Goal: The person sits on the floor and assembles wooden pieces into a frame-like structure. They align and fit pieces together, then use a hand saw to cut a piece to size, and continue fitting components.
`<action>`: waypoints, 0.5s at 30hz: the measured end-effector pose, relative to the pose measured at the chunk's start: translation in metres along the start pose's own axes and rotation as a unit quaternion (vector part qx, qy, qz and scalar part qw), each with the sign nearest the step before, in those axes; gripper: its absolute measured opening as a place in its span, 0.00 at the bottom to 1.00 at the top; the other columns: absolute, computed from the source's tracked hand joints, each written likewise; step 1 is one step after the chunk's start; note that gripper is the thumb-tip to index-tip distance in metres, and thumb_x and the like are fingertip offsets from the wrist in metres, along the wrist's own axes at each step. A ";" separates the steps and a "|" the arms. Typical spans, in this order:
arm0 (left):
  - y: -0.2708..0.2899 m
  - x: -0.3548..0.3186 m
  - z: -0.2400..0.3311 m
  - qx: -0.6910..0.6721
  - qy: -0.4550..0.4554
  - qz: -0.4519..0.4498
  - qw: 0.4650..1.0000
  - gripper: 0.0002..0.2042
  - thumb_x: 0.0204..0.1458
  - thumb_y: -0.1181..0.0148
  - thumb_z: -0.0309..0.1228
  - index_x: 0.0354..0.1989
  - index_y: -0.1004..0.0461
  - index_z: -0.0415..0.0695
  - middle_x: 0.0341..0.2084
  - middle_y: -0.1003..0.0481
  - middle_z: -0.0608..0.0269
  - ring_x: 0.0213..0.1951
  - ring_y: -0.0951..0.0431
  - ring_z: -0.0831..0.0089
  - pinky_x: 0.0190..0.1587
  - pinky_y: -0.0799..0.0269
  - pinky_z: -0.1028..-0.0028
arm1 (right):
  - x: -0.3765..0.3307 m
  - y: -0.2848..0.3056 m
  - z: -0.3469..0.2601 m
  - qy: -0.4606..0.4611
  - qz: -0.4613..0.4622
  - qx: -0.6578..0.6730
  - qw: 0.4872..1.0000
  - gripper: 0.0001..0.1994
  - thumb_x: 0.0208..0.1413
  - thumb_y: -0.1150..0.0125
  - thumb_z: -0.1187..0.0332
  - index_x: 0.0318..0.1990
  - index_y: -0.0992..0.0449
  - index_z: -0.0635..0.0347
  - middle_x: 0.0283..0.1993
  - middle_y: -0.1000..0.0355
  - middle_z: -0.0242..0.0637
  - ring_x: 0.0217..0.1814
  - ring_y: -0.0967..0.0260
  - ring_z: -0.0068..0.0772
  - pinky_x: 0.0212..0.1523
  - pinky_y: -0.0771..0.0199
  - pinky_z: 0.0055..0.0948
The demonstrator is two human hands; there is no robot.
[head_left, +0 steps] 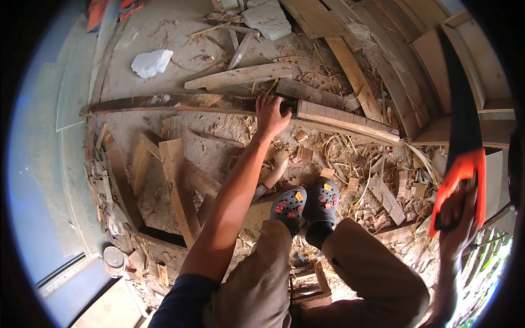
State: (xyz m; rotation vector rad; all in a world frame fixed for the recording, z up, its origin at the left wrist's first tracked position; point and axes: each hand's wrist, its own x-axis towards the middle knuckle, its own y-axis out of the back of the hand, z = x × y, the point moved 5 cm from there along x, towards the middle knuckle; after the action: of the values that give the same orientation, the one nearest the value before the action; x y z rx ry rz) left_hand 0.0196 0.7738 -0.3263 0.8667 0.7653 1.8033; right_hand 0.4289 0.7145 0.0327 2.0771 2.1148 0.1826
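Observation:
My left hand [273,116] reaches forward and curls over a long, dark, weathered board [180,103] that lies crosswise. Just right of that hand is a lighter sawn piece of wood [347,121], running on toward the right. Out at the right side, my right hand [458,216] is closed round the orange handle of a handsaw [464,126]. Its dark blade points up and away, apart from the wood. Between my arms show my two feet in dark clogs with colourful charms.
Offcuts, chips and fibre strips [377,186] litter the dusty ground. Scrap timbers [174,180] lean at left, beside glass panes [74,93] and a small bucket [114,258]. Planks [355,76] and open wooden frames [470,54] stand at the far right. Pale stones [152,63] lie farther off.

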 end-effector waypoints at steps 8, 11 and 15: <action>-0.003 0.002 0.007 -0.026 0.006 0.021 0.999 0.18 0.50 0.36 0.42 0.45 0.25 0.46 0.46 0.26 0.55 0.59 0.32 0.56 0.73 0.56 0.52 | -0.044 -0.213 0.093 0.059 -0.074 0.130 0.987 0.19 0.63 0.44 0.62 0.55 0.32 0.67 0.32 0.31 0.28 0.30 0.34 0.19 0.30 0.32 0.23; 0.002 -0.003 -0.001 -0.021 0.025 0.030 0.999 0.17 0.50 0.36 0.42 0.45 0.25 0.47 0.45 0.26 0.56 0.58 0.32 0.56 0.73 0.56 0.52 | -0.100 -0.264 0.161 -0.048 -0.083 0.152 0.984 0.16 0.60 0.39 0.64 0.48 0.31 0.68 0.33 0.29 0.29 0.32 0.31 0.18 0.33 0.30 0.20; 0.012 -0.007 -0.004 -0.044 0.034 0.023 0.998 0.17 0.46 0.32 0.42 0.43 0.23 0.50 0.43 0.24 0.61 0.58 0.31 0.57 0.73 0.55 0.52 | -0.125 -0.283 0.197 -0.043 -0.063 0.021 0.997 0.07 0.59 0.40 0.73 0.39 0.33 0.62 0.25 0.31 0.32 0.25 0.36 0.16 0.26 0.34 0.22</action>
State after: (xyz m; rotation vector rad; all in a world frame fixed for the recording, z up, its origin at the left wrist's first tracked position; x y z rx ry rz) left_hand 0.0130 0.7625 -0.3204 0.7739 0.7087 1.9013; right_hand 0.1948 0.5769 -0.2136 1.9289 2.2064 0.0303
